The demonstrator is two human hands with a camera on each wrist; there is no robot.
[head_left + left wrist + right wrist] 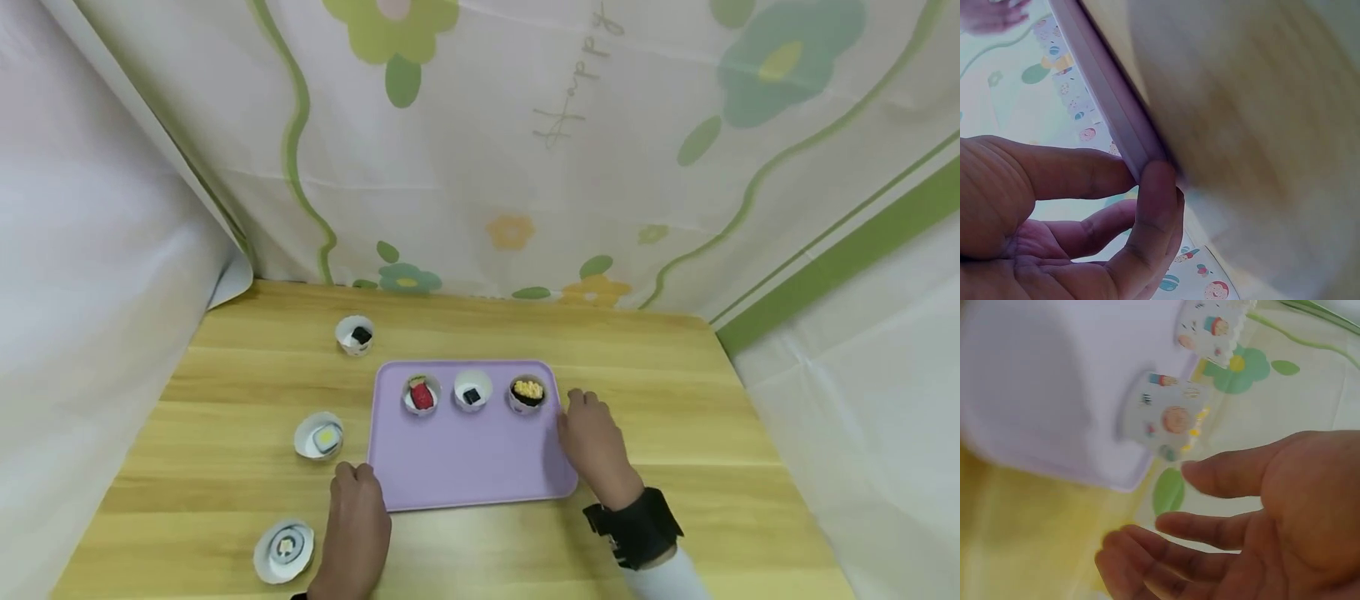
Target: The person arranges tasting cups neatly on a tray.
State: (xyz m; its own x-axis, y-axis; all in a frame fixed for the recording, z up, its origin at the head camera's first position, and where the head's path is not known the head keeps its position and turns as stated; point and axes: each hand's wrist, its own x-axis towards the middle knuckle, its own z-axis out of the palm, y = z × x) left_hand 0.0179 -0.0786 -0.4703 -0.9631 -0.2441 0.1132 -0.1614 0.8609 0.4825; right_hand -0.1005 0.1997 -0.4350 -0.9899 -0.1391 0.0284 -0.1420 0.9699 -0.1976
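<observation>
A lilac tray (472, 462) lies on the wooden table. My left hand (358, 525) is at its front left corner; in the left wrist view the thumb and fingers (1159, 187) pinch the tray's edge. Beside the right edge is my right hand (595, 442), its fingers loosely bent and holding nothing in the right wrist view. Along the tray's back stand three paper cups: one with a red-topped sushi piece (422, 396), one with a small black piece (472, 396), and one with a yellow-topped, black-wrapped piece (528, 392). A printed cup (1163, 415) is near my right thumb.
Left of the tray, three more paper cups stand on the table (660, 375): one with a black piece (355, 336) at the back, one with a yellow-centred piece (318, 436), and one with a round roll (284, 552) in front. A flowered curtain (465, 167) hangs behind.
</observation>
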